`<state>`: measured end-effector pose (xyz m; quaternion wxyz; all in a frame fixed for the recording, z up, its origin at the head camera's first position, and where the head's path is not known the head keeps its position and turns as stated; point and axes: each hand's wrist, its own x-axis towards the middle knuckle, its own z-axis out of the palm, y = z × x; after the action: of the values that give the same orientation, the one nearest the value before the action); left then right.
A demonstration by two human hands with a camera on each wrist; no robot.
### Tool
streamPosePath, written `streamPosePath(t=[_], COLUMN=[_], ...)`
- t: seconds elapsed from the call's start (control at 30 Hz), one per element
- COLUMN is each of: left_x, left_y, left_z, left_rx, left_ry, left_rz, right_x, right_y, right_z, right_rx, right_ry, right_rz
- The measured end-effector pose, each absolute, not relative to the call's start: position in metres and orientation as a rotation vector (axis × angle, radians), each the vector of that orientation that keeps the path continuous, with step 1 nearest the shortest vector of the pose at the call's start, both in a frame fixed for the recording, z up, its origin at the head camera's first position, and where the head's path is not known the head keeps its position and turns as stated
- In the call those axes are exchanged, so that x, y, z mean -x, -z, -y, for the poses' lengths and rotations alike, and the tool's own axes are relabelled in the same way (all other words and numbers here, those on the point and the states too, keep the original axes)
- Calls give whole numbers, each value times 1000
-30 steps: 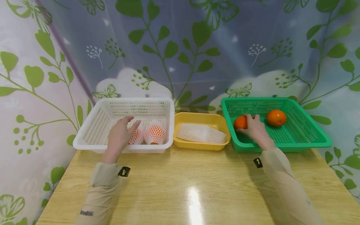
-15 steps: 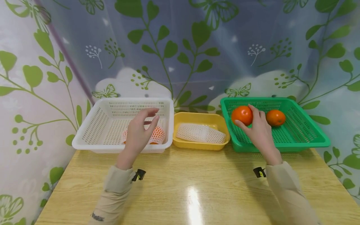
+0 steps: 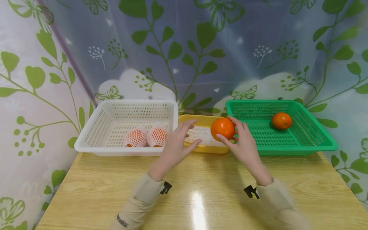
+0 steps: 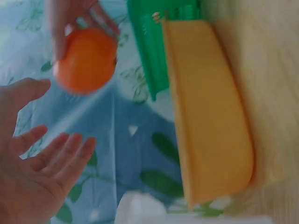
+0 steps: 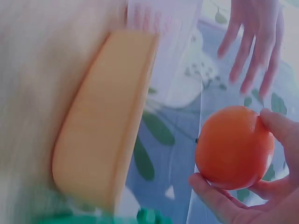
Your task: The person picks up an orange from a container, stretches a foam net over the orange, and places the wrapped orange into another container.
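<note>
round, glossy orange fruit [image 3: 222, 129]: likely firm, slippery; best cupped at its sides. right hand [image 3: 243, 140] grips it; left hand [image 3: 176, 144], fingers spread, empty.

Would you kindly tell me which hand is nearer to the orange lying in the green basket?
Right. The right hand, holding another orange, is left of the resting orange, at the left end of the green basket; the left hand is farther left, by the white basket.
</note>
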<state>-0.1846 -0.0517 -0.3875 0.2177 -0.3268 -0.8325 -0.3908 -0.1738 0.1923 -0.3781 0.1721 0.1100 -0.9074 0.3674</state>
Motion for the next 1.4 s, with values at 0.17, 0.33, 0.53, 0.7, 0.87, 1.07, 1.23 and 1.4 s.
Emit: streamPosePath(t=[0.17,0.33,0.53,0.7,0.87,1.07,1.23,1.4], left_x=[180,179,178,175,169,162,158,155], left_y=[398,406,411,413,420,429,436,442], left_z=[32,17,12,18,26,31,33,39], left_rx=[947,915,804,790,820,834,833,852], left_ry=[1025,969,1048,1110,1101,1093,1107,1148], left_rz=[2409,2414,2441,2483,2569,2670,2684,2684], right_x=[165,160,154,149,143,138,137,136], right_y=[386,391,393,396,407,421,428,435], right_z=[-173,-157,-150,-154,-159,-163,-163,-163], right_rx=[-363,-360,-401,-449,-488,-526,-568,-608], right_ry=[-1089,-1086,-1141,-1106,-1115,-1266,-1286,-1288], right_rz=[2590,2587,2566,2592,2667,2696,2703,2731])
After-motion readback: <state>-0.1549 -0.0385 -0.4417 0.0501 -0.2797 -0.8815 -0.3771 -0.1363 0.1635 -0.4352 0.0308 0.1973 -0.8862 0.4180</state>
